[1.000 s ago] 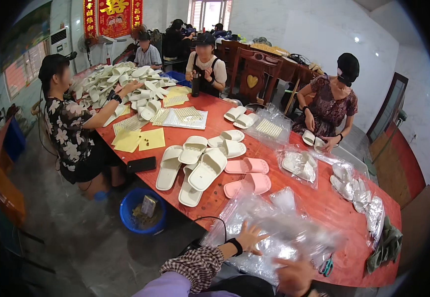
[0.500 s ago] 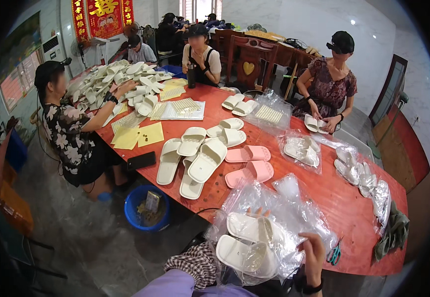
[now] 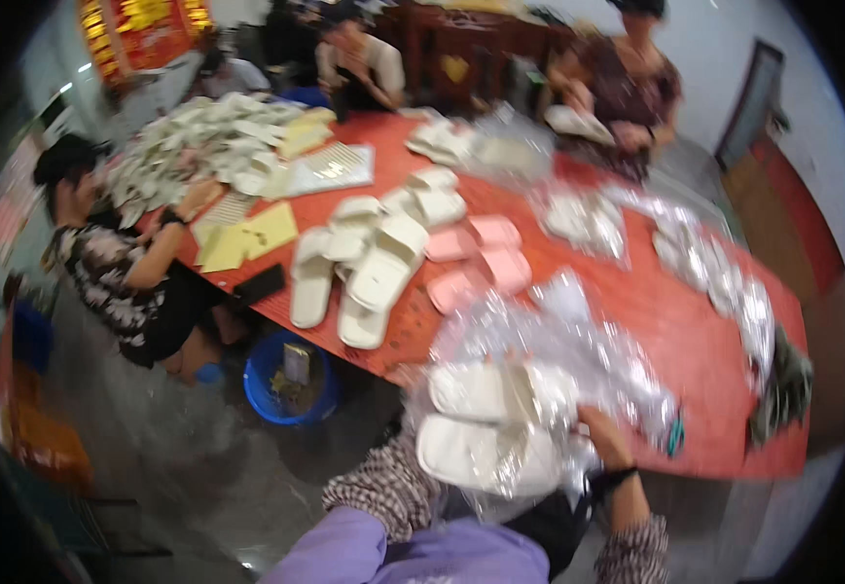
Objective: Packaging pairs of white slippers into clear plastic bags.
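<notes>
A pair of white slippers [image 3: 485,453] lies side by side in a clear plastic bag [image 3: 447,326], close in front of me. My left hand [image 3: 407,376] holds the bagged pair from its left side. Most of that hand is hidden by the bag and blurred. At the opposite end, my right hand [image 3: 605,435] closes on the bag's right end, its fingertips out of sight behind the slippers. Crumpled clear bags [image 3: 617,365] lie on the table just beyond. Pink slippers [image 3: 476,277] and several loose white slippers [image 3: 388,258] rest farther off.
The red table [image 3: 695,350] bears a heap of white slippers [image 3: 198,146], yellow sheets [image 3: 247,238], a dark phone [image 3: 260,285], more bagged slippers [image 3: 588,224], teal scissors [image 3: 675,438] and a dark green cloth [image 3: 782,384]. A blue bucket [image 3: 286,409] stands on the floor. Co-workers surround the table.
My right hand, raised with fingers apart before, has come in against the bag's right end. The bagged slippers sit slightly higher in view. The view has shifted and blurred.
</notes>
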